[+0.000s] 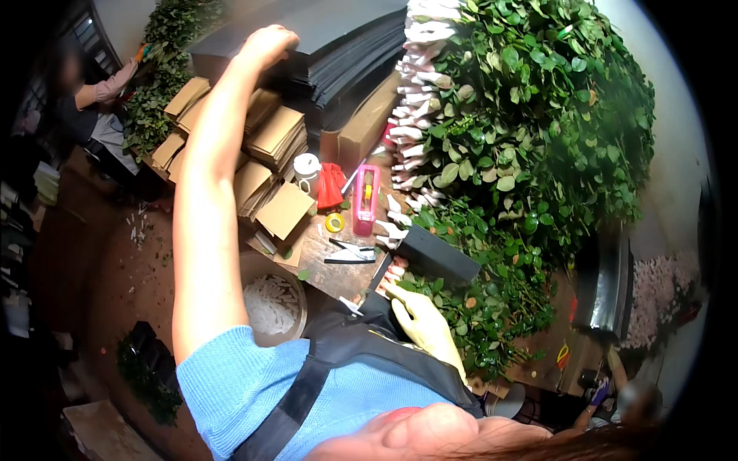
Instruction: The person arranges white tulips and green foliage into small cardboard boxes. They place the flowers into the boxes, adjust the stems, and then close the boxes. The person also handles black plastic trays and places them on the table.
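Note:
My left hand [271, 45], bare, is stretched far forward to the edge of a stack of black corrugated sheets [351, 57]. Its fingers are curled, and what lies under them is hidden. My right hand [424, 317], in a pale yellow glove, rests with its fingertips at a row of pale pink flower heads [395, 271] on the table close to my body. Leafy green stems [496, 311] run rightward from these heads. A folded black corrugated piece [439, 253] stands across the stems. Whether the right fingers grip anything cannot be told.
Cardboard stacks [277, 138], a pink tape dispenser [365, 201], a yellow tape roll [334, 222], and a red cloth or bag [330, 185] occupy the table. A big heap of leafy stems [553, 115] rises right. Below the edge sits a bucket [304, 299] of white scraps. People work at far left and lower right.

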Demonstrator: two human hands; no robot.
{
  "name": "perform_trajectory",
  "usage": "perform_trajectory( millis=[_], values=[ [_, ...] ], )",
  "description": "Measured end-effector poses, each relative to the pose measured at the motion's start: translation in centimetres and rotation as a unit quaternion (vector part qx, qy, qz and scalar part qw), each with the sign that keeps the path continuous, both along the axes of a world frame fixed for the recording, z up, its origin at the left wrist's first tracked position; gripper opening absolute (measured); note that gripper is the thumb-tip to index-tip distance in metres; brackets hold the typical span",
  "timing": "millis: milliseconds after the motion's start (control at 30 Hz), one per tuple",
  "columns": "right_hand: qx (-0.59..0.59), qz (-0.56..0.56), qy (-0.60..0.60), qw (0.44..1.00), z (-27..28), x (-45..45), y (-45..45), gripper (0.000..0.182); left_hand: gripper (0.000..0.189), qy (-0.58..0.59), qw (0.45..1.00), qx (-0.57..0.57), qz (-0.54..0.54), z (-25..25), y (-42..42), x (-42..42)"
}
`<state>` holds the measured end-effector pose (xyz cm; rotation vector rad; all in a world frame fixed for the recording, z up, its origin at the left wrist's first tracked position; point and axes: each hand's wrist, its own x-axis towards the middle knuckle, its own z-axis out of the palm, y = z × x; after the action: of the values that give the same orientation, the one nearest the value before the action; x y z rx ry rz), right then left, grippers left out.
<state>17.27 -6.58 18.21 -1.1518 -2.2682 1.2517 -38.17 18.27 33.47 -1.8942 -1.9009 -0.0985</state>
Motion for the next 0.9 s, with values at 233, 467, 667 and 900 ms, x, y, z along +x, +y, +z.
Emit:
perform_trajectory(
  millis=[233,467,667,900],
  values=[
    [-0.021,-0.077,-0.044,0.996,-1.1,1.7,-1.7,0.037,0.02,0.066,0.998,-0.01,-0.01,3.1,1.1,0.2],
    [-0.002,-0.157,-0.033,0.987,-1.5,2.4,-1.9,0.034,0.026,0.03,0.862,0.466,-0.198,7.4,-0.5,3.0],
    [-0.083,-0.192,0.222,0.952,-3.1,1.4,0.4,0.046,0.019,-0.261,0.639,0.684,-0.238,4.1,-14.9,7.1],
    [-0.168,-0.1,0.467,0.862,-1.3,0.5,5.9,0.089,0.034,-0.737,0.51,0.339,-0.286,-13.5,-22.4,28.9]
  ],
)
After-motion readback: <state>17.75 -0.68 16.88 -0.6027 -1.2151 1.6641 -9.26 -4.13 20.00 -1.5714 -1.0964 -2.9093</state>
